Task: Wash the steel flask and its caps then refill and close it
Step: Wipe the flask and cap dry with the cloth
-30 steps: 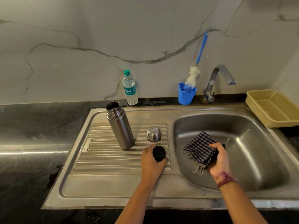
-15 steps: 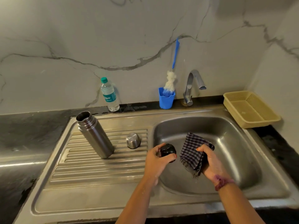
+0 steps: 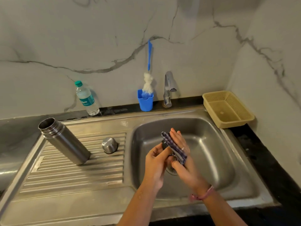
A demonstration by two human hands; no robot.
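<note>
Black inner cap wiped with a checked cloth over the sink basin

The black cap [image 3: 164,144] sits between both hands above the sink [image 3: 216,136], mostly hidden; the left hand [image 3: 154,167] curls its fingers round it, while the right hand [image 3: 182,154] presses the checked cloth [image 3: 175,148] against it, thumb pinching the cloth's lower edge. At 9 o'clock on the ribbed drainboard stand the steel cap [image 3: 109,145], dome up, and further out the open steel flask [image 3: 64,141]. At 12 o'clock, a blue cup [image 3: 145,102] holds a bottle brush [image 3: 148,82] beside the tap [image 3: 168,88]
</note>
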